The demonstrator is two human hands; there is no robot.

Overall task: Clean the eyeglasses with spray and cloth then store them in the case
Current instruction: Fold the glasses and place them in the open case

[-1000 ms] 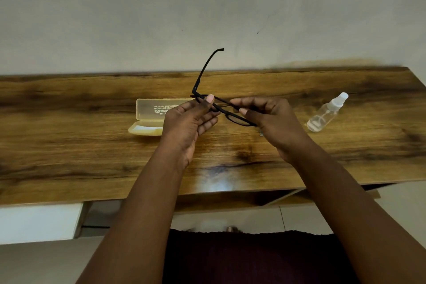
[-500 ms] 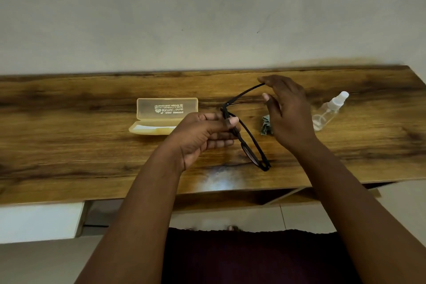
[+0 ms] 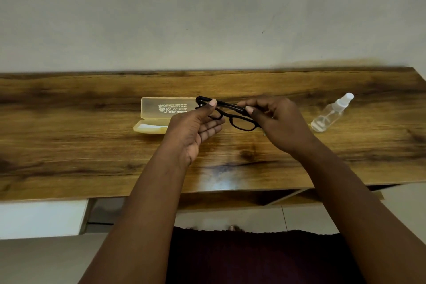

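Black-framed eyeglasses (image 3: 239,121) are held level above the middle of the wooden table (image 3: 69,145), with their temple arms folded along the frame. My left hand (image 3: 196,127) pinches the left end of the frame with thumb on top. My right hand (image 3: 276,120) pinches the right end between thumb and fingers. Behind my left hand the yellow translucent case (image 3: 159,113) lies open, its lid standing up. A clear spray bottle (image 3: 332,114) with a white nozzle lies on its side to the right. The cloth is hidden behind my right hand.
The table's back edge runs along a plain white wall (image 3: 207,18). A white drawer front (image 3: 41,219) sits below the table at the left. A tiled floor shows beneath the table's front edge.
The glasses turned from pointing toward me to lying level across. The right hand folded the raised temple down and now pinches the right end, covering the cloth that showed half a second ago.
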